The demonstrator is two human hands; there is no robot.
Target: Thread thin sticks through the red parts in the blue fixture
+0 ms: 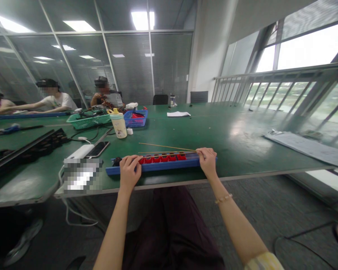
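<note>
Right hand [207,161] pinches a thin wooden skewer [169,152] narrowly at its end.

Left hand [131,172] curls over the skewer's other end, though whether it grips there cannot be told. The skewer lies along the row of red blocks [162,158] in a blue tray [157,167] (both hands level, a steady span). A second skewer [163,147] lies behind on the green workbench [228,138].
</note>
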